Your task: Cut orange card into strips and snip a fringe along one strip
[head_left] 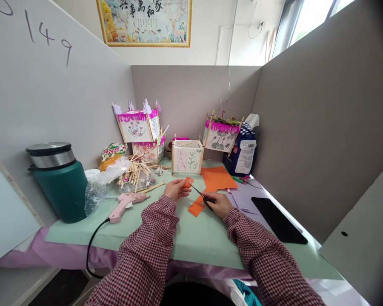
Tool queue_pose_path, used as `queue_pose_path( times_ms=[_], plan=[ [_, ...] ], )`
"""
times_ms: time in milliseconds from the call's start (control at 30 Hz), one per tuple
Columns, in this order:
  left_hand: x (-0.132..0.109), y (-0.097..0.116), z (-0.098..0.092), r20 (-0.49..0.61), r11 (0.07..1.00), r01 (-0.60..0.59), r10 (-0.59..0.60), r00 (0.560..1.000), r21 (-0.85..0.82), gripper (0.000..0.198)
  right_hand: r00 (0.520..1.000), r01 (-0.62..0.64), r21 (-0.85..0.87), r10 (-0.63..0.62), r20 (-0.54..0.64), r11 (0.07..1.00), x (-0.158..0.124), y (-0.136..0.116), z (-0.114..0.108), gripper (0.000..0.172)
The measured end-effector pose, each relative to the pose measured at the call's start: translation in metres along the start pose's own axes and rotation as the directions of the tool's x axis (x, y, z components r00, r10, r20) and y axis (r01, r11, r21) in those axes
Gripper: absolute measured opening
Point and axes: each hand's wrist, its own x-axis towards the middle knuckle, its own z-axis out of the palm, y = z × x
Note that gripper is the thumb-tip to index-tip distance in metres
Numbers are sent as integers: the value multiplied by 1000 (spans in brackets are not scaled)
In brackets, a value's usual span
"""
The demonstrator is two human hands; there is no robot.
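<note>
My left hand (pixel 176 190) pinches a small piece of orange paper (pixel 188 182) whose edge is cut into a fringe. In my right hand (pixel 221 204) is a pair of black-handled scissors (pixel 207 199), fingers wrapped round the handles, blades pointing up and left to the fringe. Under the scissors lies a folded orange strip (pixel 195 206) on the green table sheet. A larger orange sheet (pixel 219 177) is spread behind my right hand. Just beyond my hands stands a white box lantern (pixel 187 157) with drawn plants and stick corners.
Left: a green thermos (pixel 62 187), a pink glue gun (pixel 124 206) with a black cable, and a heap of wooden sticks (pixel 137 172). Fringed lanterns (pixel 136 127) are stacked behind. Right: a black tablet-like slab (pixel 277 219), lilac paper (pixel 242 200), a dark blue packet (pixel 245 151) and another lantern (pixel 221 135).
</note>
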Motion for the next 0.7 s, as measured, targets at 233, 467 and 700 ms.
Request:
queue_pose_path(
  times_ms=[233,467,700],
  plan=[
    [-2,2,1,9,1000,6,-6,1000,11,7,1000,6,-32,-6,7,999,0,0,-1,38],
    [-6,3,4,8,1000,18,-18,1000,23,5,1000,-8,-45,9,10,999,-1,-5,-1,38],
    [-5,3,4,7,999,20,-21,1000,26,4,1000,-5,-39,5,1,999,-1,-3,-1,37]
  ],
)
